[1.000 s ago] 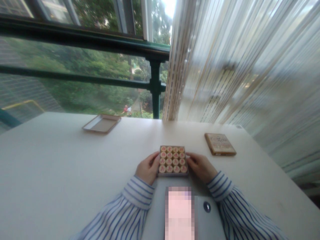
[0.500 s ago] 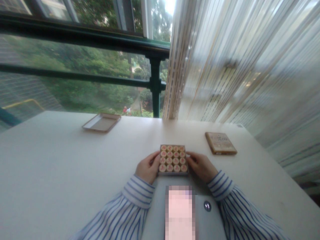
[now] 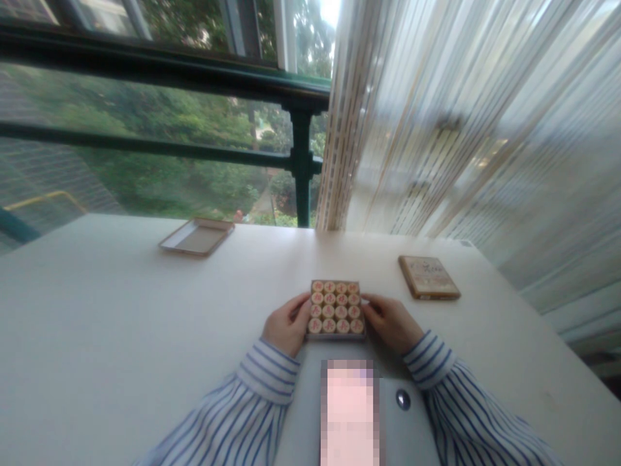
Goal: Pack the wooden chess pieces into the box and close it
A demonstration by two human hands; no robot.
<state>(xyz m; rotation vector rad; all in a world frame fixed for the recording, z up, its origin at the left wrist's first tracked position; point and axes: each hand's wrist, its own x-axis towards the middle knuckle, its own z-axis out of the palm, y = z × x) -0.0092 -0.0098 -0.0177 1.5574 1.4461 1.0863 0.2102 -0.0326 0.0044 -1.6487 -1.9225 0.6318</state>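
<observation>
A small square box [image 3: 336, 335] full of round wooden game pieces [image 3: 336, 308] with red marks lies on the white table [image 3: 121, 323] in front of me. My left hand [image 3: 285, 327] grips the box's left side with curled fingers. Against its right side my right hand [image 3: 391, 321] holds on the same way. Both sleeves are white with blue stripes.
A brown printed box lid [image 3: 429, 277] lies flat to the right of the box. An empty shallow tray [image 3: 196, 236] rests at the far left near the window. A dark green railing [image 3: 302, 162] and sheer curtain [image 3: 460, 129] stand behind the table.
</observation>
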